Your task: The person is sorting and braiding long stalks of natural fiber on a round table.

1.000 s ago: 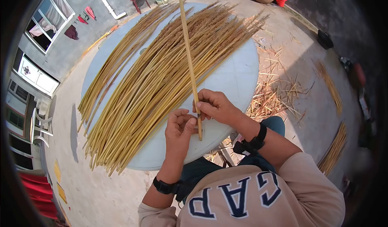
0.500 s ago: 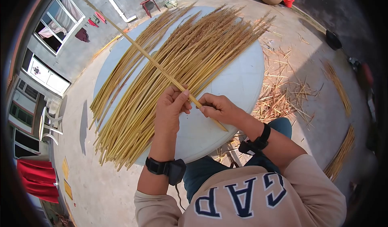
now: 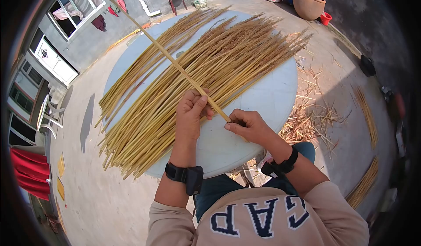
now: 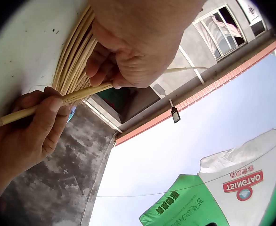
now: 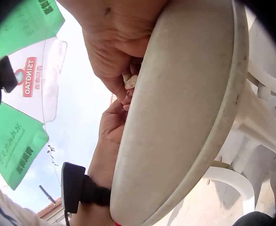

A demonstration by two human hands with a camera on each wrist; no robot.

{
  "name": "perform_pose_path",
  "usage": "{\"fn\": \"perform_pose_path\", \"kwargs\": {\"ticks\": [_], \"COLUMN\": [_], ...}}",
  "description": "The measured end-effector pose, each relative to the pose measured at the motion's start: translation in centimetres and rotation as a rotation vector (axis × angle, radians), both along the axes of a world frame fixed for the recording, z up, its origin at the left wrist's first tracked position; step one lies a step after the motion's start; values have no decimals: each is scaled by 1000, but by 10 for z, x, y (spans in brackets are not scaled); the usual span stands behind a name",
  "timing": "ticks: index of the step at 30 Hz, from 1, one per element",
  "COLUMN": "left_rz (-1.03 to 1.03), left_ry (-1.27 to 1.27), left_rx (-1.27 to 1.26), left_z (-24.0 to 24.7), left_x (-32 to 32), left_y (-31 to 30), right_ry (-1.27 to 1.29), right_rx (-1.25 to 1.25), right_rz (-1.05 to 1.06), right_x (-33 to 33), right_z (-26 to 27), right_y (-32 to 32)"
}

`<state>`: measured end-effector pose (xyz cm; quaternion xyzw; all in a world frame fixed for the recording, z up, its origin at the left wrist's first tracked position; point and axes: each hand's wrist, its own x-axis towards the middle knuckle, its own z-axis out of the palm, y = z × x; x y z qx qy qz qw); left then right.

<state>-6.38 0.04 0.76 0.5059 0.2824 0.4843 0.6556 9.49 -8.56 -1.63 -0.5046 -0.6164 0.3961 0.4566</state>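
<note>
A long pale-yellow stalk (image 3: 166, 55) slants over the table, its thin tip toward the upper left of the head view. My left hand (image 3: 190, 114) pinches it between thumb and fingers. Closer to its thick end, my right hand (image 3: 251, 126) grips it with thumb and curled fingers. A small dark spot shows at the right fingertips, too small to name. The left wrist view has the stalk's cut end (image 4: 0, 122) sticking out past the right hand. Below the hands, a big spread of similar stalks (image 3: 175, 101) with brown feathery heads lies on the round white table (image 3: 215, 154).
A thinner row of stalks (image 3: 144, 57) lies farther left on the table. Broken straw bits (image 3: 311, 119) litter the floor to the right, near two small bundles (image 3: 366, 119). A clay pot (image 3: 309, 5) and a red bucket (image 3: 325, 19) stand at the back right.
The stalk has swung from nearly straight ahead to a slant toward the upper left. My left hand has moved up from near its thick end and now pinches it above the right hand.
</note>
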Motion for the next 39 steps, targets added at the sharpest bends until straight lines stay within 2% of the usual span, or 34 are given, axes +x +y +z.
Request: {"fn": "perform_pose_path", "kwargs": {"ticks": [6, 12, 14, 17, 24, 30, 33, 35, 36, 39], "left_rz": [-19, -3, -55, -31, -1, 23, 24, 33, 35, 61], "left_ry": [1, 51, 65, 29, 61, 96, 28, -45, -47, -69], "left_rx": [-22, -70, -66, -70, -28, 5, 58, 111, 127, 156], "left_z": [2, -1, -4, -2, -2, 0, 1, -1, 0, 2], "left_x": [-1, -2, -4, -2, -3, -1, -3, -8, -10, -10], "left_y": [0, 3, 5, 3, 1, -3, -6, 0, 2, 0], "right_ry": [2, -101, -180, -236, -198, -168, -77, 386, 526, 452], "right_rx": [-23, 137, 300, 346, 325, 341, 348, 98, 97, 101], "right_rz": [-46, -130, -135, -137, -167, -273, -305, -420, -439, -434], "right_x": [1, -2, -3, -4, -7, -8, -3, 12, 15, 12], "right_z": [3, -1, -4, -2, -1, -1, -4, -7, -8, -7], "right_y": [-1, -2, -2, -3, -3, -5, -2, 5, 10, 9]}}
